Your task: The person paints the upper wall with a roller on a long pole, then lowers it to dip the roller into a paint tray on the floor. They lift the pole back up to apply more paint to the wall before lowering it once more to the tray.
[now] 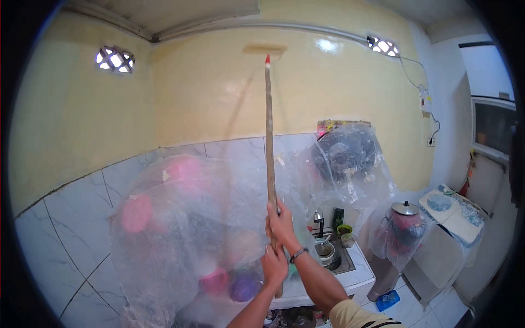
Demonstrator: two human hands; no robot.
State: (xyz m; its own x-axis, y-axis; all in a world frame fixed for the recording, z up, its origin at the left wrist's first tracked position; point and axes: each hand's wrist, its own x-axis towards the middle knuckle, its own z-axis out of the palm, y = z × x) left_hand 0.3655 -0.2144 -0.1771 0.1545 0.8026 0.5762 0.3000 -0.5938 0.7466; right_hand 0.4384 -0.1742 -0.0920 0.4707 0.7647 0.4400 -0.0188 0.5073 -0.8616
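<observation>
A paint roller [263,50] on a long wooden pole [269,126] rests against the yellow wall [202,87], high up near the ceiling. Red and white material shows where the pole meets the roller's handle. My right hand [280,221], with a bracelet at the wrist, is wrapped round the pole at mid-height of the view. Just below it, my left hand [274,264] is closed round the lower part of the same pole. The pole stands nearly upright, and its bottom end shows beneath my hands.
Clear plastic sheeting [180,229] covers pink and purple items on the left. More plastic wraps a dark round object [350,150] on the wall. To the right are a sink [344,262] with dishes, a lidded pot [404,208] and a washing machine [445,262]. Pipes run along the ceiling.
</observation>
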